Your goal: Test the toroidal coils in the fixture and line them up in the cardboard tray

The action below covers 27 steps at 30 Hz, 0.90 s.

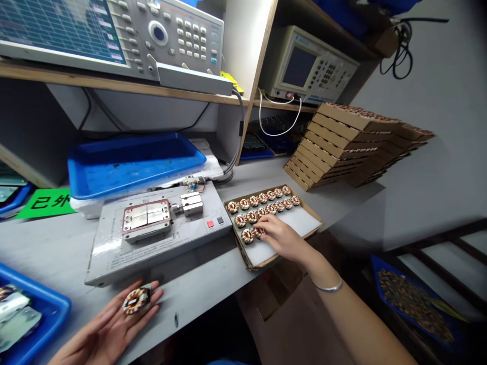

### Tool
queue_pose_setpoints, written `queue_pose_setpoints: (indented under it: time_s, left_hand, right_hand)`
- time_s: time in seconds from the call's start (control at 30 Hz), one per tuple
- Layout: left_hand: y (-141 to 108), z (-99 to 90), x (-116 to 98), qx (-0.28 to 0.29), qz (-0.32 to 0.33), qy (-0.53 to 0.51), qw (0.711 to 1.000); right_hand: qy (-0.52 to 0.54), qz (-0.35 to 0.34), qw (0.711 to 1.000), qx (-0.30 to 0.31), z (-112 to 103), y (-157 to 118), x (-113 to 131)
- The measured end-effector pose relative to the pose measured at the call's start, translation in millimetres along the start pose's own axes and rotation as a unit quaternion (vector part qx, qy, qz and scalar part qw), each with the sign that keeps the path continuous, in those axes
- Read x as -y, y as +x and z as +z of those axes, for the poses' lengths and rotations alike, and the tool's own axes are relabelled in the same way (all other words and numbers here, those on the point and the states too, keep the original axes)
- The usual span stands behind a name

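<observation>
My left hand [108, 324] lies palm up near the bench's front edge, with a copper-wound toroidal coil [135, 300] held at its fingers. My right hand [281, 238] reaches over a shallow cardboard tray [294, 223] lined with a white sheet. Rows of similar toroidal coils [262, 200] sit in the tray's far half. My right fingertips rest on a coil [259, 232] in the row nearest me, and I cannot tell whether they grip it. A grey test fixture [146, 220] with metal contact plates stands left of the tray.
Stacked cardboard trays [335, 147] stand at the bench's back right, below instrument shelves holding meters [308, 63]. A blue tray [133, 162] sits behind the fixture. A blue bin [45, 309] with metal parts lies at the lower left. Another blue tray [414, 304] of coils sits low right.
</observation>
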State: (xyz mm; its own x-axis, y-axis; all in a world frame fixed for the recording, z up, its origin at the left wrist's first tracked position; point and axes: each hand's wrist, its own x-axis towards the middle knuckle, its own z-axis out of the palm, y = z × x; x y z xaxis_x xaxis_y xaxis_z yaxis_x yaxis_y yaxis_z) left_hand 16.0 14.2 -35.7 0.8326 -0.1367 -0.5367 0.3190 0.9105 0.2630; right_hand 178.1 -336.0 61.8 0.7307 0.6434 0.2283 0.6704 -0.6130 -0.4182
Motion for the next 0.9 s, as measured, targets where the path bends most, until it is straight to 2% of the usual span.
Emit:
queue_pose_setpoints:
  time_s: [0.23,0.4,0.5,0.6,0.67,0.77,0.9]
  left_hand:
    - [-1,0.2,0,0.006,0.008,0.042,0.999]
    - [0,1.0,-1,0.018,0.007,0.045,0.999]
    - [-4,10.1,3,0.046,0.008,0.044,0.998]
    - [-11,28.5,8,0.111,-0.006,0.042,0.993]
    - [-16,41.3,11,0.150,-0.015,0.042,0.988]
    - [-25,52.3,14,0.182,0.001,0.029,0.983]
    - [-38,48.9,9,0.190,0.038,0.014,0.981]
  right_hand:
    - [-0.010,-0.006,1.000,-0.003,4,0,-3]
    - [-0.067,0.008,0.997,0.028,-8,-2,7]
    - [-0.122,-0.009,0.992,-0.014,-11,0,34]
    - [-0.083,-0.083,0.992,-0.048,4,14,78]
    - [-0.032,-0.159,0.987,-0.005,25,28,111]
    - [0.005,-0.238,0.966,0.100,61,47,152]
    - [0.009,-0.283,0.943,0.177,89,67,175]
